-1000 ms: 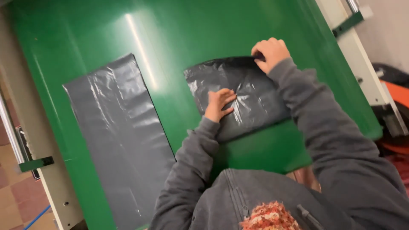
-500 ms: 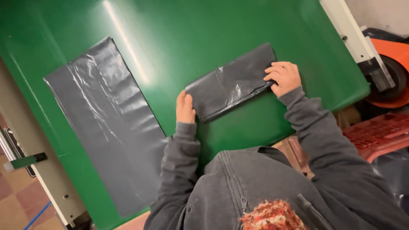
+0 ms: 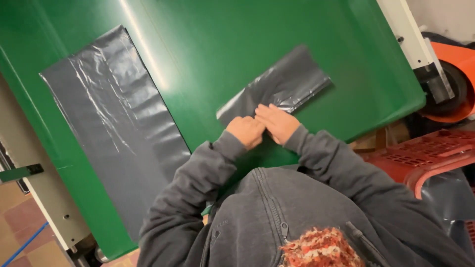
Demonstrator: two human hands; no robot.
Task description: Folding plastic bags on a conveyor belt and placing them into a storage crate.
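my left hand [image 3: 246, 131] and my right hand [image 3: 278, 122] lie side by side, touching each other, both pressed palm-down on the near edge of the folded grey bag [image 3: 277, 87]. the left fingers are curled under into a loose fist, knuckles up, pushing on the plastic rather than gripping it. the right fingers are stretched out almost flat, held together, tips resting on the bag. neither hand has anything pinched or lifted; whether a fingertip tucks under the edge, i cannot tell. both forearms come in from my body in grey hoodie sleeves [image 3: 198, 183], elbows spread, wrists meeting at the bag.

the bag lies on a glossy green table [image 3: 222, 39] that slants across the view, with a streak of light running along it. left of the folded bag, well apart from it, a longer grey plastic sheet [image 3: 114, 128] lies flat on the same table. right of the folded bag, past the table's edge, stand a white frame post [image 3: 410, 34], an orange wheel housing [image 3: 457, 79] and a red plastic crate [image 3: 430, 153]. far left of the bag, beyond the table, there is tiled floor [image 3: 20, 217].

the folded bag is a narrow strip, dark grey, slightly shiny and creased, running away from my hands towards the white post.
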